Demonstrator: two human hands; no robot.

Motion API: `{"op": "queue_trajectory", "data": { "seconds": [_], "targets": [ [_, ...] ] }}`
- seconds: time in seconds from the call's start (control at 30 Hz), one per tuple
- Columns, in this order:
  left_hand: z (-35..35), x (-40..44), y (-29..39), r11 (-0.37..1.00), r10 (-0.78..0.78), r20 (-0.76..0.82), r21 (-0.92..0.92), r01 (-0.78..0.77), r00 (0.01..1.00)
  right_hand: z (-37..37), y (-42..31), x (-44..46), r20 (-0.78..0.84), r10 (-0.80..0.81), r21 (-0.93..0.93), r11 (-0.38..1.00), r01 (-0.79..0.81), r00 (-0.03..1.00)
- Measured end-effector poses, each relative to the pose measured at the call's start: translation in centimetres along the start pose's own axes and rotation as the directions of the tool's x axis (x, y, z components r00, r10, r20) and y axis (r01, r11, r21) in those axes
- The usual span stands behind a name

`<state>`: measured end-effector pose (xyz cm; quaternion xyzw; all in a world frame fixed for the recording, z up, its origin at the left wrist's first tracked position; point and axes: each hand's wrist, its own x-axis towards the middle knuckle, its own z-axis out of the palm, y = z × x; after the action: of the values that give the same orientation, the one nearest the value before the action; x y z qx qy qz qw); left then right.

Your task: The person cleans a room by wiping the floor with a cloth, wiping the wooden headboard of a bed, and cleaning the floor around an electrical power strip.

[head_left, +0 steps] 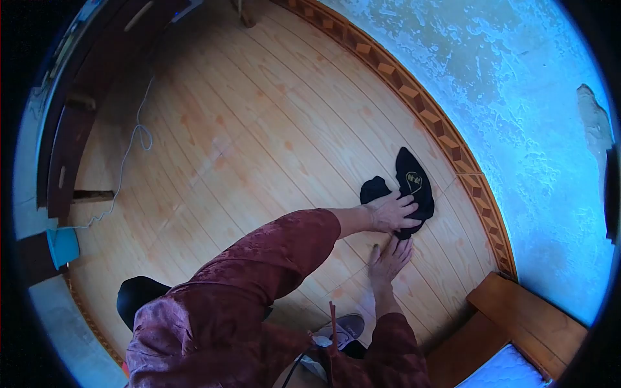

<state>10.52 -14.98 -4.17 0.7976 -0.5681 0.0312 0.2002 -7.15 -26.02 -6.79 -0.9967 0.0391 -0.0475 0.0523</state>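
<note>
The wood-patterned floor spreads under everything; a pale, bluish, flaking wall curves along the right, edged by a patterned tile border; dark furniture stands at the left, a brown wooden frame at the lower right; a maroon garment covers both of the person's arms to the forearm; the black cap lies on the floor near the tile border; the left hand rests on top of it, its grip spread, fingers fanned across the cloth; the right hand is just below, grip open, fingers straight and thumb apart, fingertips at the cap's lower edge, though whether they touch I cannot tell; a gold emblem shows on the cap.
</note>
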Motion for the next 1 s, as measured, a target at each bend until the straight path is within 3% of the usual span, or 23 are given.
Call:
{"op": "queue_trajectory", "data": {
  "seconds": [0.13,0.3,0.37,0.43,0.5,0.53,0.57,0.63,0.7,0.77,0.87,0.93,1.0],
  "targets": [
    [0.7,2.4,-4.3,0.995,0.007,-0.017,0.096,-0.005,1.0,-0.8,-0.2,0.3,0.092,0.034,0.012,0.999,-0.035,0.995],
    [-2.4,3.5,-17.8,0.907,-0.369,-0.14,0.165,0.389,0.919,-1.0,-0.3,0.3,0.129,0.055,0.003,0.998,-0.055,0.99],
    [-4.5,0.8,-22.3,0.89,-0.263,-0.351,0.272,0.366,0.899,-0.7,-0.3,0.4,0.099,0.049,0.013,0.999,-0.05,0.994],
    [-7.3,-2.3,-25.5,0.858,-0.431,-0.285,0.163,0.486,0.856,-0.6,-0.2,0.2,0.088,0.038,0.017,0.999,-0.04,0.995],
    [-8.9,-6.8,-29.4,0.738,-0.558,-0.432,0.13,0.662,0.708,-0.3,0.0,0.2,0.077,0.023,0.014,1.0,-0.024,0.997],
    [-10.9,-9.6,-30.5,0.654,-0.66,-0.413,0.094,0.75,0.627,-0.4,0.0,0.3,0.069,0.019,0.018,1.0,-0.02,0.997],
    [-11.5,-12.9,-32.0,0.522,-0.688,-0.511,0.146,0.841,0.516,-0.6,-0.2,0.4,0.059,0.015,0.023,1.0,-0.016,0.998],
    [-14.4,-19.4,-32.8,0.299,-0.765,-0.553,0.152,0.942,0.331,-0.8,-0.5,0.6,0.04,0.009,0.023,1.0,-0.009,0.999],
    [-15.8,-27.3,-32.9,0.119,-0.748,-0.628,0.192,0.974,0.215,-0.9,-0.6,0.8,0.023,-0.001,0.013,1.0,0.0,1.0],
    [-17.7,-33.9,-31.1,-0.105,-0.772,-0.634,0.193,0.976,0.043,-0.6,-0.5,0.8,0.013,0.0,0.006,1.0,-0.001,1.0],
    [-19.9,-41.5,-26.6,-0.502,-0.723,-0.603,0.121,0.857,-0.338,-0.3,-0.5,0.7,0.004,-0.007,-0.007,1.0,0.008,1.0],
    [-18.3,-50.6,-25.4,-0.633,-0.646,-0.63,0.126,0.764,-0.431,-0.3,-0.4,0.7,-0.007,-0.013,-0.012,1.0,0.013,1.0],
    [-18.4,-52.2,-21.2,-0.752,-0.553,-0.656,0.128,0.647,-0.514,-0.3,-0.5,0.4,-0.02,-0.015,-0.009,1.0,0.015,1.0]
  ]
}}
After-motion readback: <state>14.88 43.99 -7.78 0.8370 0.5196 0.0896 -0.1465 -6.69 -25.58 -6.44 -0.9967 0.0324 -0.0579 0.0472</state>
